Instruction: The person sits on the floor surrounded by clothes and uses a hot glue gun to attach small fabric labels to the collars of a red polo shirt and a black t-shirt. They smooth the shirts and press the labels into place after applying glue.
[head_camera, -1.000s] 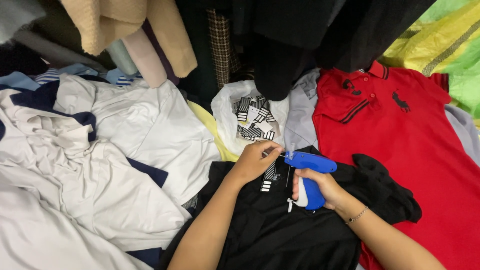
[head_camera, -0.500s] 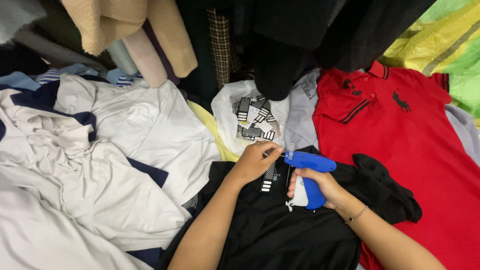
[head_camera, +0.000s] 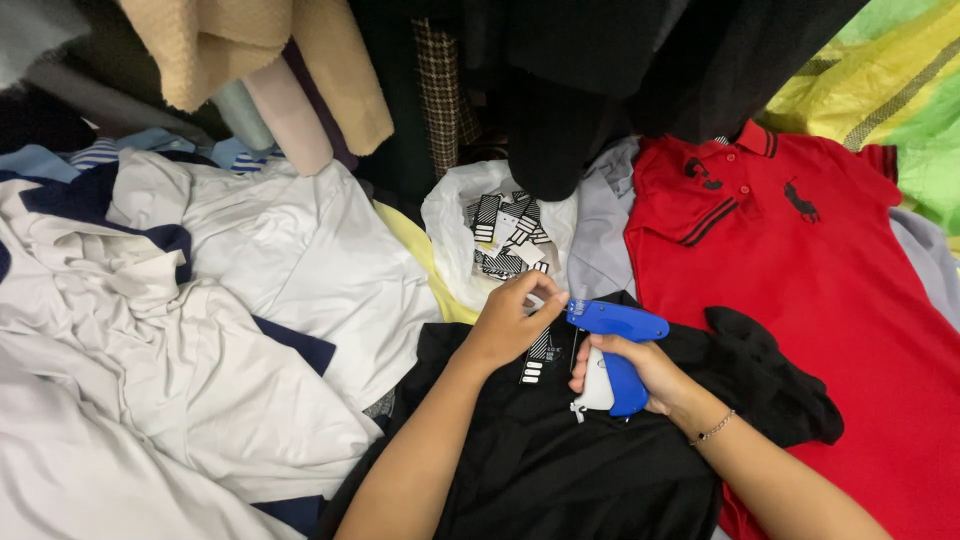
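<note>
- Barely anything has shifted since the earlier frames: I see both hands in nearly the same spots, the blue gun still gripped, the left fingers still pinched at its tip.
- My right hand (head_camera: 640, 372) is clamped around the grip of the blue tagging gun (head_camera: 615, 335), whose barrel points left toward the other hand.
- My left hand (head_camera: 510, 322) is closed in a pinch right at the gun's nose; what the fingertips hold is too small for me to tell.
- Just beneath the left hand hangs a black-and-white paper tag (head_camera: 540, 355), lying on the black shirt (head_camera: 560, 460) that spreads under both hands.
- Just beyond the left hand sits a white plastic bag (head_camera: 450, 225) with more striped tags (head_camera: 500, 235) inside.
- To the right of the right hand lies a red polo shirt (head_camera: 820, 290), touching the black one.
- Left of the left hand is a heap of white garments with navy trim (head_camera: 200, 330).
- A thin bracelet (head_camera: 712, 430) circles my right wrist.
</note>
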